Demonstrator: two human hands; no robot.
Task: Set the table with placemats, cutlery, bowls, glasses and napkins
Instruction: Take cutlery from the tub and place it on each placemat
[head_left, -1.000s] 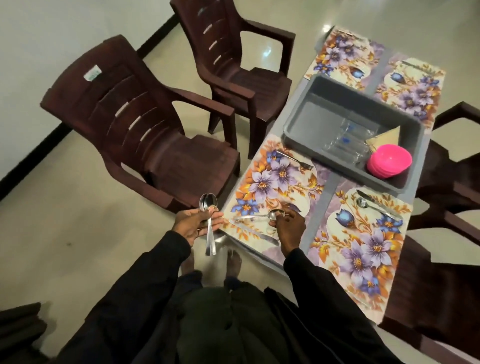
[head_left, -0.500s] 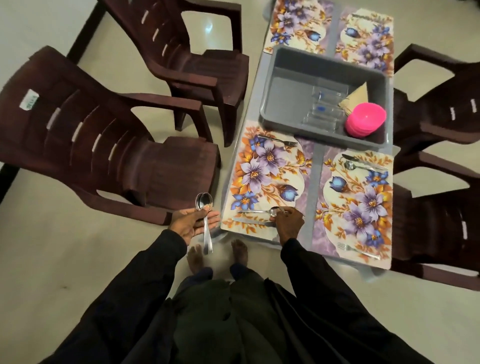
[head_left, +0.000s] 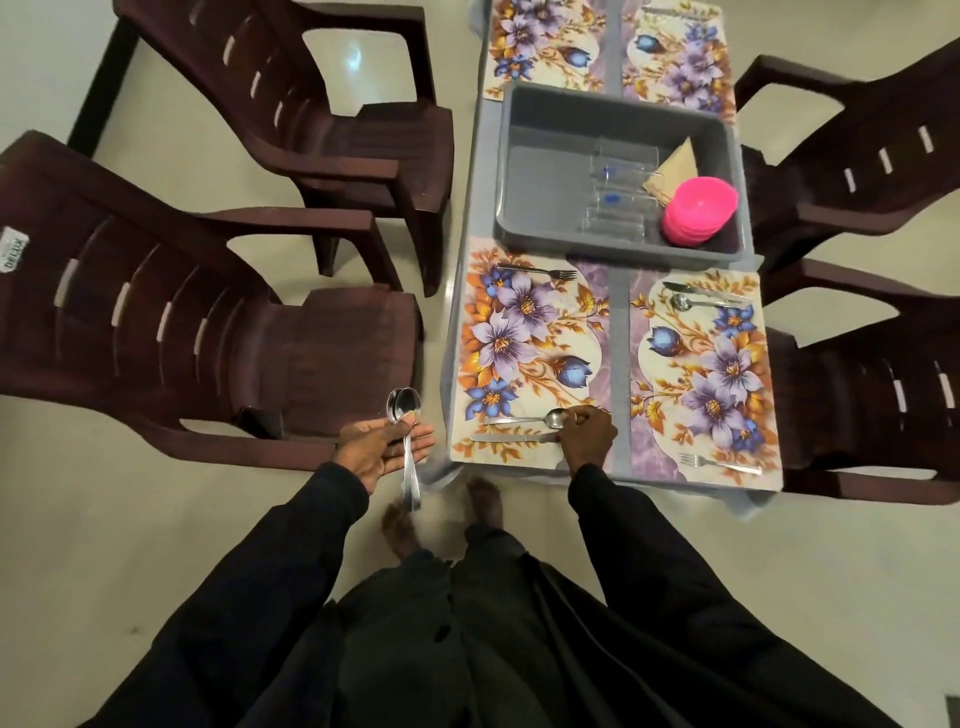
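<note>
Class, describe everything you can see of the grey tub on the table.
The grey tub is a rectangular, open-topped bin that looks like plastic, with sloping walls and a rolled rim. It sits upright mid-table, its edges overlapping the floral placemats. Inside, toward its right end, lie clear glasses, a folded tan napkin and a stack of pink bowls. Neither hand touches it.

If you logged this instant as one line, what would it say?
right hand: setting steel spoon on floral placemat | left hand: holds spare spoons | pink bowls: in grey tub
</note>
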